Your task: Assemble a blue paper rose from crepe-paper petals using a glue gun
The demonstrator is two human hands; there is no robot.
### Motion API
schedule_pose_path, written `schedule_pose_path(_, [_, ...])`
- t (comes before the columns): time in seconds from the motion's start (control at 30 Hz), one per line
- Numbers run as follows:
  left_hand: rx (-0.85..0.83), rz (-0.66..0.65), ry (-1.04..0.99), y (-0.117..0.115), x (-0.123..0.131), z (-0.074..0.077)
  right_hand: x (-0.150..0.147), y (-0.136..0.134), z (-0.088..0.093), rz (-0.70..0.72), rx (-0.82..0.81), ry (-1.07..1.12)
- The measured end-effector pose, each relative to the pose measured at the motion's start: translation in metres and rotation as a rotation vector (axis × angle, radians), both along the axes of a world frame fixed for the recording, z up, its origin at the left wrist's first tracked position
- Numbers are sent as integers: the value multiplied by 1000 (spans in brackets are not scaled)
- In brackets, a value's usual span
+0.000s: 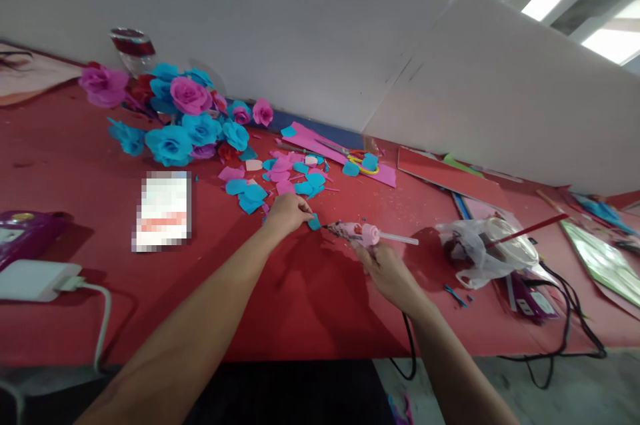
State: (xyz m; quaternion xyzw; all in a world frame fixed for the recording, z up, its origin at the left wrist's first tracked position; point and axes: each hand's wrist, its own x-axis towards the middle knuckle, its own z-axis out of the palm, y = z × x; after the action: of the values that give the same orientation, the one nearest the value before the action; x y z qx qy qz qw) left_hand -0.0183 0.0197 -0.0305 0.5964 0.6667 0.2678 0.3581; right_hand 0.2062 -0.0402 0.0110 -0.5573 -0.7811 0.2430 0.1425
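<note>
your left hand [290, 212] has its grip pinched on a blue paper petal [314, 222]; your right hand [384, 268] is clamped round a pink glue gun [354, 232], nozzle [327, 228] near the petal.

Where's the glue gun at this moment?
In the head view, the pink glue gun is slightly right of centre, gripped in the right hand and pointing left toward the small blue piece in the left hand.

Craft workspace: paper flowers [193, 97], glue gun [356, 232]
</note>
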Motion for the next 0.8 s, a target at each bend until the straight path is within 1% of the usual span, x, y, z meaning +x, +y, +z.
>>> schedule_pose_path(0.07, [-14,24,-79,-1,-1,0,6,3,5,15,51,-24])
schedule_pose_path(0.13, [-52,55,-207,-2,-4,2,14,13,9,37,141,-91])
schedule_pose_path(0.2, [-93,85,-332,-3,-9,6,22,28,8,27,230,-243])
schedule_pose_path(0.27, [-108,96,-414,-4,-15,11,30,47,3,-29,273,-468])
schedule_pose_path(0.3, [-102,93,-441,-4,-18,14,34,56,-1,-59,286,-576])
schedule_pose_path(0.37, [-66,88,-476,-5,-24,18,39,70,-6,-62,299,-727])
schedule_pose_path(0.47, [11,94,-471,-4,-29,23,37,79,-6,-58,317,-823])
schedule_pose_path(0.53, [51,88,-437,-3,-30,23,23,77,2,-96,379,-750])
schedule_pose_path(0.6, [79,71,-432,-3,-29,23,-1,71,12,-108,438,-514])
schedule_pose_path(0.63, [90,59,-447,-3,-28,23,-16,68,17,-75,433,-362])
schedule_pose_path(0.7, [99,28,-484,-5,-26,24,-47,64,22,74,336,-127])
schedule_pose_path(0.77, [85,4,-511,-6,-24,26,-71,63,23,127,219,-5])
schedule_pose_path(0.8, [72,-1,-517,-7,-24,27,-80,64,22,123,178,25])
